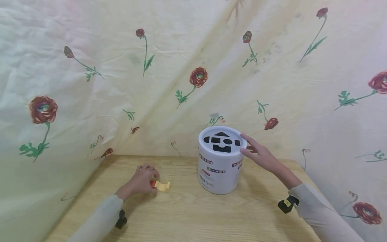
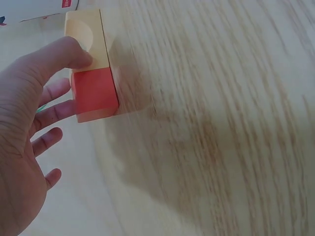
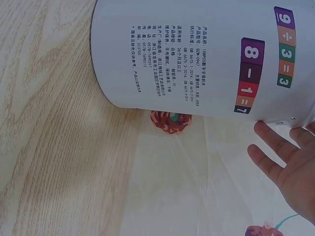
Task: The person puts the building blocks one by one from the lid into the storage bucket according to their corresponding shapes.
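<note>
At the left of the table, my left hand [image 1: 143,179] has its thumb and fingers about two wooden blocks that lie end to end. One is a yellow block [image 1: 163,186] with a scooped-out curve; the other is a red block [image 2: 95,91]. In the left wrist view the thumb tip lies on the yellow block and two fingers reach the red block's side. My right hand [image 1: 261,156], its fingers spread and fairly straight, touches the upper rim of a white bucket [image 1: 219,173] on its right side. The bucket stands upright, and its lid [image 1: 208,147] has several shaped holes.
A light wood table [image 1: 187,218] carries the bucket and blocks. Close behind it, and at both sides, hangs a cream cloth [image 1: 163,94] printed with red flowers. Dark devices are strapped at the left wrist [image 1: 121,220] and right wrist [image 1: 287,204].
</note>
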Motion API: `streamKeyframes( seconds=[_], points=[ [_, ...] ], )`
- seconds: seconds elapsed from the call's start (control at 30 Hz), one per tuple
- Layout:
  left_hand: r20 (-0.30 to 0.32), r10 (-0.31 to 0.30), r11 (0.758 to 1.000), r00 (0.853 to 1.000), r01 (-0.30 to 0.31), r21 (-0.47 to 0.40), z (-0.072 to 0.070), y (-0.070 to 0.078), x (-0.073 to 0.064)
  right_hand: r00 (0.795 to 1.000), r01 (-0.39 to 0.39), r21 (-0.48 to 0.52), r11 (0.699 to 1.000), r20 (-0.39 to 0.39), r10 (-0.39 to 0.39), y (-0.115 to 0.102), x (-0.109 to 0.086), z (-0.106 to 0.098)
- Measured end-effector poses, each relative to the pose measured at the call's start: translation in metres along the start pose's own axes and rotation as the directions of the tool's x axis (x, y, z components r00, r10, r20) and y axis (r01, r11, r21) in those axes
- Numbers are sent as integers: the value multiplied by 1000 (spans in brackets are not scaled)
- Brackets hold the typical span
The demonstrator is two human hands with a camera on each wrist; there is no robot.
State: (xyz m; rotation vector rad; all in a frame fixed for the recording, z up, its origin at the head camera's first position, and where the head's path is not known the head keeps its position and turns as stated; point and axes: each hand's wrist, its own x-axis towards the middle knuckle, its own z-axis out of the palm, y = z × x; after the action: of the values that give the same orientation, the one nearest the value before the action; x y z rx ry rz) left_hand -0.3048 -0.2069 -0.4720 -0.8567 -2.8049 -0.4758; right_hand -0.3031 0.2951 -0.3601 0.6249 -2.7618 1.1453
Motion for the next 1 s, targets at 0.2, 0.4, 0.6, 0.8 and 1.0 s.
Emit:
streamKeyframes(
  seconds=[0.2,0.4,0.6,0.8,1.0],
  points=[
    [-22,25,999,999,-25,30,6,-3,-1,1000,-6,-3,1000,0,6,0,0,0],
    [-32,33,999,999,-33,10,7,-1,-1,1000,-5,6,1000,2,5,-1,0,0],
    [-28,19,999,999,-20,-33,8,4,2,1000,2,1,1000,-1,-2,-1,0,1],
    [-59,85,996,995,-85,11,10,9,5,1000,22,10,1000,-10,-22,1,1,2],
    [-73,136,988,988,-130,80,16,15,7,1000,8,9,1000,-9,-8,1,0,2]
  ],
)
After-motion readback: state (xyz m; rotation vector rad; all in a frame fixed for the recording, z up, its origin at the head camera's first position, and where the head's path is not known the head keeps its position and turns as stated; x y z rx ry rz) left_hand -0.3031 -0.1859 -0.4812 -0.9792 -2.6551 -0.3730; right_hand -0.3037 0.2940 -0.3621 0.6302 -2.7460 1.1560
